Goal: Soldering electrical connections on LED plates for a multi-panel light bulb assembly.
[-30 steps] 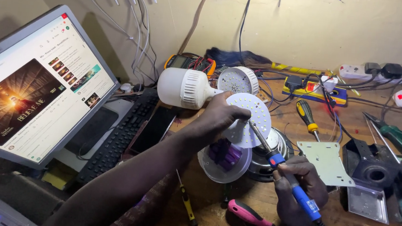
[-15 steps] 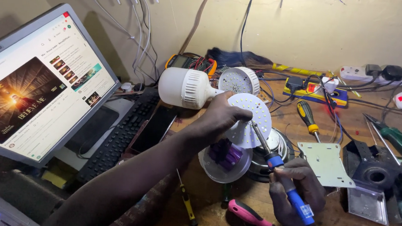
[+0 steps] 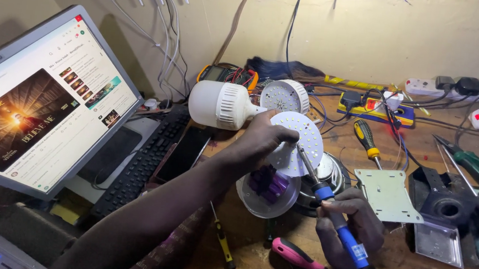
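Head view: L hand (image 3: 261,142) pinches round white LED board (image 3: 301,142) at its edge, tilted up over open bulb housing (image 3: 269,194). R hand (image 3: 349,228) is closed around blue soldering iron (image 3: 335,222), tip resting on board face. Step in hand, by judgement: soldering 1 point on board. Next move needs steady tip and board held firm. White bulb (image 3: 219,104) lies just behind board; metal plate (image 3: 388,194) to its right.

The round LED board (image 3: 301,140) sits between the left hand's fingers (image 3: 276,136); the soldering iron (image 3: 333,216) lies right of them, the bulb (image 3: 222,104) behind, the monitor (image 3: 36,107) far left.
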